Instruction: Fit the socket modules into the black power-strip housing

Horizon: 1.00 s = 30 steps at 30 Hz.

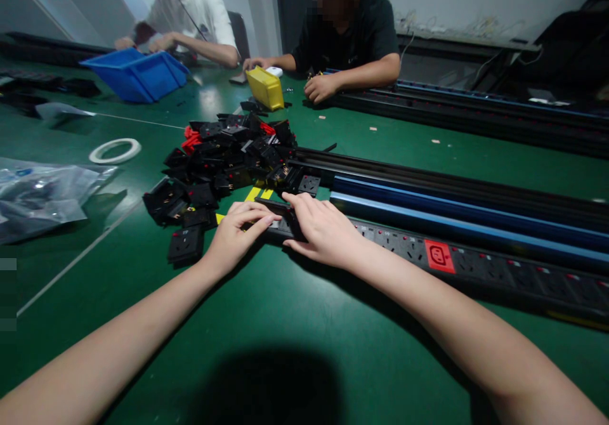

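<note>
A long black power strip with a row of socket modules and one red socket lies across the table. At its left end, my left hand is closed around the strip's end, thumb stretched along the top. My right hand grips a black socket module that stands tilted over the strip; its lower edge is partly hidden by my fingers. Just beyond my hands a loose socket module lies face up. Another one sits to the left of my left hand.
A heap of black modules with some red ones lies behind my left hand. Blue rails run behind the strip. Farther off are a tape roll, plastic bag, blue bin, yellow bin and two people working opposite.
</note>
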### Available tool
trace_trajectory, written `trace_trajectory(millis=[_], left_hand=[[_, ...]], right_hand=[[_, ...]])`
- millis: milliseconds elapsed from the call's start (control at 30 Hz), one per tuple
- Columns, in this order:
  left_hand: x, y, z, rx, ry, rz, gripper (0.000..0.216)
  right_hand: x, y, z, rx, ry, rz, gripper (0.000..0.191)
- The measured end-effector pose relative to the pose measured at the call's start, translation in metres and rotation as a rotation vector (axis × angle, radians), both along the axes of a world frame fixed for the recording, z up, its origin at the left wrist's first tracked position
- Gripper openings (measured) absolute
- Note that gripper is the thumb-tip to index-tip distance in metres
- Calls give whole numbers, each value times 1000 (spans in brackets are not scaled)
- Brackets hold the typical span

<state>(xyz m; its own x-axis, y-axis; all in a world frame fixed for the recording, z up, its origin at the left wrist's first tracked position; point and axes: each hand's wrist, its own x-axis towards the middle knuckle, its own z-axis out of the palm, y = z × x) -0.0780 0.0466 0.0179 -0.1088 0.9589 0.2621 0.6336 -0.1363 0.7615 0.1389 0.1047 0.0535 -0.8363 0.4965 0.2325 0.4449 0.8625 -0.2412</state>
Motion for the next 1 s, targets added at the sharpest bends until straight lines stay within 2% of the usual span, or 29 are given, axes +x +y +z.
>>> trace_trajectory(millis=[200,367,767,1000], left_hand=[[-4,2,-8,-2,-66,50,31],[-9,4,-13,-46,-117,85,32],[-7,4,-10,-71,-97,78,34],[-7,4,-11,-101,-32,46,36]], right_hand=[[-1,-1,0,59,-59,79,70],[-2,-2,1,109,-94,67,71],[-3,-2,3,110,-99,69,58],[-2,0,-1,174,-80,101,48]])
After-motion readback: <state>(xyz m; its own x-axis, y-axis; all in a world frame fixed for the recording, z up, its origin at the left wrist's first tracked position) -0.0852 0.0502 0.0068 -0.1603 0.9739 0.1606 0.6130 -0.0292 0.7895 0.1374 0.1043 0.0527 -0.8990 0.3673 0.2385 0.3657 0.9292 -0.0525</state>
